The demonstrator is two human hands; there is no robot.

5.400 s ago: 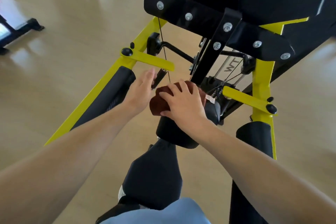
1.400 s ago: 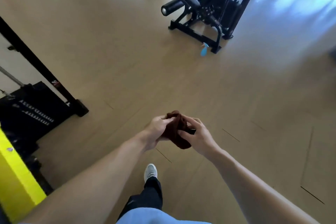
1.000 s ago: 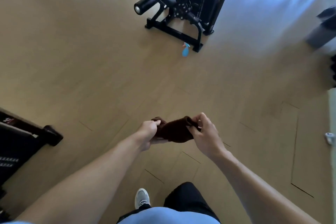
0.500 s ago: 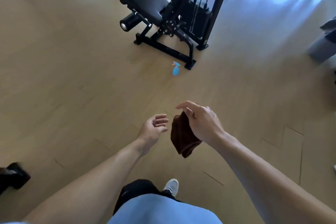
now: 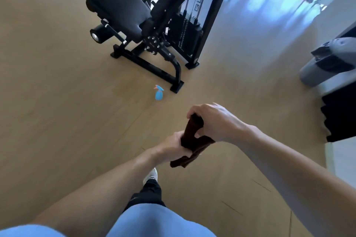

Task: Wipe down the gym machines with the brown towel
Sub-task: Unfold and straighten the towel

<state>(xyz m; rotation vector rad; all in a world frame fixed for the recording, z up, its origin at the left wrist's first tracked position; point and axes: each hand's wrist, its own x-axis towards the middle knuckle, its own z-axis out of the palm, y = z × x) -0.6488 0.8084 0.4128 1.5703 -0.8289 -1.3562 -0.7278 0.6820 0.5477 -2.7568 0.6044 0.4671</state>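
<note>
The brown towel (image 5: 189, 141) is bunched up in front of me, above the wooden floor. My right hand (image 5: 213, 121) grips its upper end. My left hand (image 5: 174, 146) grips its lower part, and a loose corner hangs below. A black gym machine (image 5: 152, 25) with a padded seat, a roller pad and a weight stack stands ahead on the floor, well beyond both hands.
A small blue spray bottle (image 5: 159, 93) stands on the floor by the machine's front foot. A grey machine housing (image 5: 327, 63) and a black block (image 5: 341, 115) are at the right edge. Bare wooden floor (image 5: 57, 102) stretches to the left.
I have turned away from the yellow machine and walked toward the black one, which is now closer. My left hand, open half a second ago, has closed on the towel again.
</note>
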